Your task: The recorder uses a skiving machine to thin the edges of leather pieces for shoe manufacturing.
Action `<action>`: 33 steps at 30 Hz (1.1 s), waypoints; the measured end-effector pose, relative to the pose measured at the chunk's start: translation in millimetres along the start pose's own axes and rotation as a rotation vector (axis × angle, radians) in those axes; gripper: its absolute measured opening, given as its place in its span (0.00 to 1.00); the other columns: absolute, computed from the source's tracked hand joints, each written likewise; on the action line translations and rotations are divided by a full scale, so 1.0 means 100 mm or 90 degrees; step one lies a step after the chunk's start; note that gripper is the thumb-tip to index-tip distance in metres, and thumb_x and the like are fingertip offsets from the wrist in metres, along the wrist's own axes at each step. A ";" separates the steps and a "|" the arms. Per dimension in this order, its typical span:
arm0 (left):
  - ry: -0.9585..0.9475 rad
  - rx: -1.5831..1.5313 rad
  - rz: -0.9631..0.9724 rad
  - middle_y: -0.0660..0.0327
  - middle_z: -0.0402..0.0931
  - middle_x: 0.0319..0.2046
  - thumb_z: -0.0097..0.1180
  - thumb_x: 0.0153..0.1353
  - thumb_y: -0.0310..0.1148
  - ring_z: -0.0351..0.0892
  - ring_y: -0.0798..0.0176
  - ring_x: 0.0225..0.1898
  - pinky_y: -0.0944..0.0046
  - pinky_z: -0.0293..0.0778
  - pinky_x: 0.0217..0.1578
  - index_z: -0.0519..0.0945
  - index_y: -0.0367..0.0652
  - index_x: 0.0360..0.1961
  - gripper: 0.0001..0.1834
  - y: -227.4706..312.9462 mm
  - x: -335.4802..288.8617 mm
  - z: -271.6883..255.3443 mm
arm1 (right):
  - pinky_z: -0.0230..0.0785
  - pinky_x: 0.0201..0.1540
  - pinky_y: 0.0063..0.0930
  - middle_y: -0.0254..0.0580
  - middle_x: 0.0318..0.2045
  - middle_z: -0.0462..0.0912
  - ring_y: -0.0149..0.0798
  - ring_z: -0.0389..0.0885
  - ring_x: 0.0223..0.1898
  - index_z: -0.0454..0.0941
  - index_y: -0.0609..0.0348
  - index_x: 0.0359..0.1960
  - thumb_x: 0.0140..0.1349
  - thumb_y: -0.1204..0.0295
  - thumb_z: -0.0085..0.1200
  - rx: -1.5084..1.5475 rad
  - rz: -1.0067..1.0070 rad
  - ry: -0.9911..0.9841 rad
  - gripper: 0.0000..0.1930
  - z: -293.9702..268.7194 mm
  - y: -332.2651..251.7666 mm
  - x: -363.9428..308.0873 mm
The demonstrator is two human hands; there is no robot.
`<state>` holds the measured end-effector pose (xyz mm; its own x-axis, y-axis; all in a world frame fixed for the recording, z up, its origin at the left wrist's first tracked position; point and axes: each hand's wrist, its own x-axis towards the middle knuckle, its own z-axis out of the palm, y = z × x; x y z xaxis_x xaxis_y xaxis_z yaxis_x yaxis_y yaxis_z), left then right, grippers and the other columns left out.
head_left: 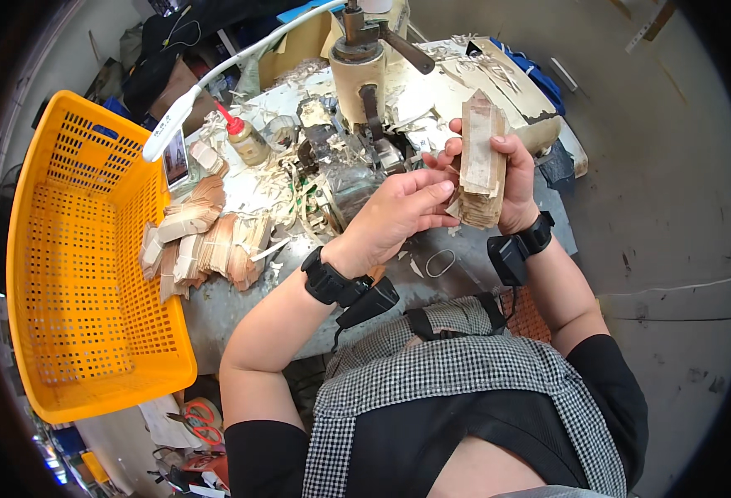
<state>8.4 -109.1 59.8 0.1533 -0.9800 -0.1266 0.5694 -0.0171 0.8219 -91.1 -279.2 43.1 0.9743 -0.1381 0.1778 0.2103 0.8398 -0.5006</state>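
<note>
A thick stack of long, pale leather-like pieces (pixel 478 153) with pointed upper ends stands tilted in my right hand (pixel 518 187). The right thumb presses the front face, and the fingers reach round behind to its left side. My left hand (pixel 399 212) is closed at the lower left edge of the stack, thumb against fingers. What lies between those fingertips is hidden. Below the hands, a thin loop like a rubber band (pixel 441 263) rests on the grey tabletop (pixel 399 290).
Bundles of similar tan pieces (pixel 208 241) lie beside a yellow plastic basket (pixel 100 290) at left. A machine with a beige post (pixel 357 83) rises beyond my hands, amid pale scraps. A red-capped bottle (pixel 247 141), a white lamp arm (pixel 241 58) and orange scissors (pixel 202 421) are around.
</note>
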 end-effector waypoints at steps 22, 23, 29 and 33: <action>0.207 0.432 0.104 0.62 0.78 0.26 0.59 0.61 0.29 0.78 0.74 0.24 0.74 0.75 0.24 0.76 0.34 0.38 0.09 -0.12 -0.14 0.01 | 0.63 0.60 0.42 0.46 0.34 0.76 0.43 0.76 0.37 0.66 0.68 0.52 0.59 0.64 0.47 0.057 0.011 0.065 0.23 0.12 0.08 0.06; 0.207 0.456 0.100 0.62 0.78 0.26 0.59 0.61 0.29 0.78 0.74 0.24 0.74 0.75 0.24 0.76 0.34 0.38 0.09 -0.13 -0.14 0.02 | 0.63 0.60 0.40 0.44 0.33 0.75 0.42 0.75 0.36 0.66 0.68 0.51 0.59 0.65 0.47 0.075 0.012 0.072 0.23 0.14 0.09 0.06; 0.273 0.439 0.129 0.62 0.78 0.26 0.56 0.63 0.28 0.79 0.74 0.24 0.74 0.75 0.24 0.75 0.35 0.37 0.06 -0.10 -0.21 0.14 | 0.64 0.59 0.38 0.43 0.32 0.73 0.39 0.73 0.35 0.65 0.69 0.51 0.60 0.66 0.47 0.172 0.018 0.081 0.22 0.14 0.05 0.01; 0.301 0.435 0.123 0.62 0.78 0.28 0.56 0.61 0.26 0.79 0.73 0.26 0.74 0.75 0.27 0.75 0.35 0.37 0.06 -0.03 -0.29 0.22 | 0.66 0.60 0.40 0.46 0.33 0.74 0.43 0.76 0.36 0.66 0.69 0.50 0.60 0.64 0.46 0.240 0.020 0.042 0.22 0.13 0.03 0.01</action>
<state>-15.4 -85.3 73.2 0.6055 -0.7946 -0.0439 -0.0906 -0.1236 0.9882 -90.8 -269.5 53.0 0.9854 -0.1323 0.1068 0.1481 0.9765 -0.1565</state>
